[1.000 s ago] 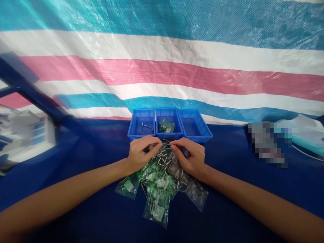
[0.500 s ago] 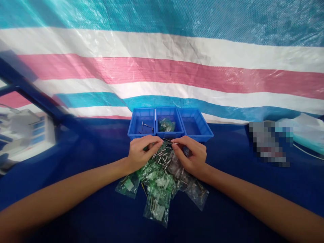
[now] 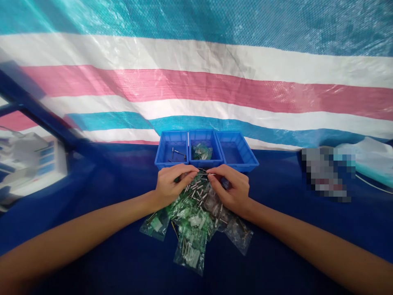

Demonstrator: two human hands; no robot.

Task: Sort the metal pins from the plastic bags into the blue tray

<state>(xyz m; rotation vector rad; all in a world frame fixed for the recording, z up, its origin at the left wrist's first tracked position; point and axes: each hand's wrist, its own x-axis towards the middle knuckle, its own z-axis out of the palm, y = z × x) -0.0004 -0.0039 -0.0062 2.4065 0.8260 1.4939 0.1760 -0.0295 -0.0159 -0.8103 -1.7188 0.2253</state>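
My left hand (image 3: 173, 184) and my right hand (image 3: 231, 187) face each other over a pile of small parts, both with fingers pinched. Between the fingertips lies a thin metal pin (image 3: 203, 173), its right end in my right fingers and its left end at my left fingertips. Below it are loose silver metal pins (image 3: 198, 190) scattered on small clear and green-tinted plastic bags (image 3: 192, 223). Some bags hold brass-coloured pins and white pieces. A clear bag (image 3: 242, 235) lies at the pile's right.
Three blue bins stand behind my hands. The left bin (image 3: 172, 141) holds a few metal pins, the middle bin (image 3: 205, 135) a greenish bag. A white device (image 3: 52, 164) is at far left, a pale plastic bag (image 3: 371, 157) at far right. Striped sheeting (image 3: 196, 82) hangs behind.
My right hand has shifted very slightly left, toward my left fingertips. Otherwise the hands, pile and bins look the same.
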